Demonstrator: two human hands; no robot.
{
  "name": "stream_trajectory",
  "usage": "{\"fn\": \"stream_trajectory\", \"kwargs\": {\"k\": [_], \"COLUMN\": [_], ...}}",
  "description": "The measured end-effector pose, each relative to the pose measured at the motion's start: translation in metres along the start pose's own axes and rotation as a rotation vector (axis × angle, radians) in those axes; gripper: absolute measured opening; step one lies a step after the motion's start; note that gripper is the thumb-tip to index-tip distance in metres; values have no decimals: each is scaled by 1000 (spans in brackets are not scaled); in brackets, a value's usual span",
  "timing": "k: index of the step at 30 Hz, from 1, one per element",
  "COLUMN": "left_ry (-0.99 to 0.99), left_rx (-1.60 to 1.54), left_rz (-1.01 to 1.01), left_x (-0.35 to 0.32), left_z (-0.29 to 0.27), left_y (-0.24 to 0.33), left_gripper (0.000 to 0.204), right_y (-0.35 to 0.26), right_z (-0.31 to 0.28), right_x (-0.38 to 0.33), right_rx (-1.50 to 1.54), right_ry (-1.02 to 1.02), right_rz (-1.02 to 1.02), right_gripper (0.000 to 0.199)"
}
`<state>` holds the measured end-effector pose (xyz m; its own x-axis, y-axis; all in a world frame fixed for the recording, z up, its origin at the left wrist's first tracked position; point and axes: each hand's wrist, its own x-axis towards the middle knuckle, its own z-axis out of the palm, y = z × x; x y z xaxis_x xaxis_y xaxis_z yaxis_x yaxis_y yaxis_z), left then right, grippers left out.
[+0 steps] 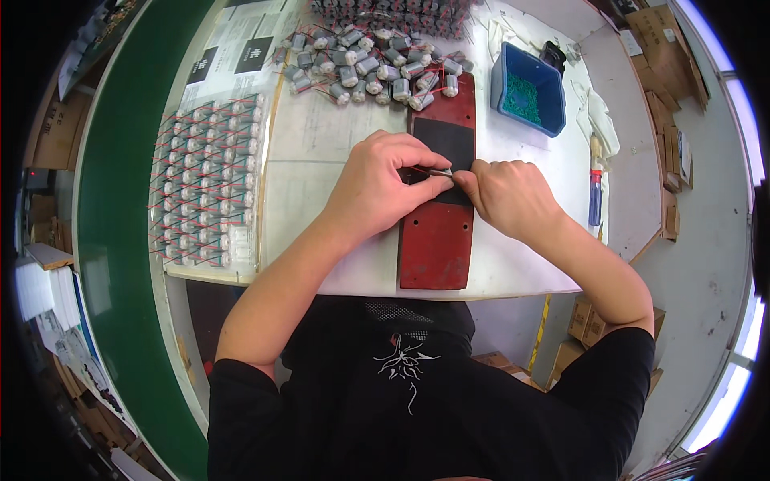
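Over a long red board (433,260) with a black pad (443,143), my two hands meet. My left hand (385,180) is closed, thumb and fingertips pinching a small piece. A thin dark part with a bit of red and a pale tip shows between those fingers; the rest is hidden. Curled into a fist, my right hand (513,192) presses its thumb and forefinger close to that pale tip. What it grips, if anything, is covered by its fingers. Beyond my hands lies a loose pile of small grey motors (365,68) with red wires.
Rows of motors with red wires and green parts (208,180) fill a clear tray at left. More motors stand packed at the back (393,12). A blue bin (553,104) with small green pieces sits at right, near a blue-handled tool (595,196) and a white cloth (599,120).
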<state>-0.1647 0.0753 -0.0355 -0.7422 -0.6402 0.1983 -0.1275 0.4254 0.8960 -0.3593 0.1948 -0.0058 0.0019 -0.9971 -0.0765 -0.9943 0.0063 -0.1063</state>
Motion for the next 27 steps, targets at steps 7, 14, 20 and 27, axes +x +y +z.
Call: {"fn": "stream_trajectory", "kwargs": {"k": [7,14,20,27], "left_ry": [65,133,255,284], "left_rx": [238,458,790,917], "left_rz": [132,302,114,113], "left_x": [-11,-77,-146,-162], "left_z": [-2,-73,-136,-151], "left_y": [0,37,0,-9], "left_gripper": [23,21,25,24], "right_y": [31,58,55,47], "right_z": [14,34,29,32], "right_x": [-6,-15,-16,-12], "right_rx": [548,1249,1236,1241], "right_ry": [-9,208,142,177], "right_rz": [110,273,272,302], "right_gripper": [57,69,71,72]}}
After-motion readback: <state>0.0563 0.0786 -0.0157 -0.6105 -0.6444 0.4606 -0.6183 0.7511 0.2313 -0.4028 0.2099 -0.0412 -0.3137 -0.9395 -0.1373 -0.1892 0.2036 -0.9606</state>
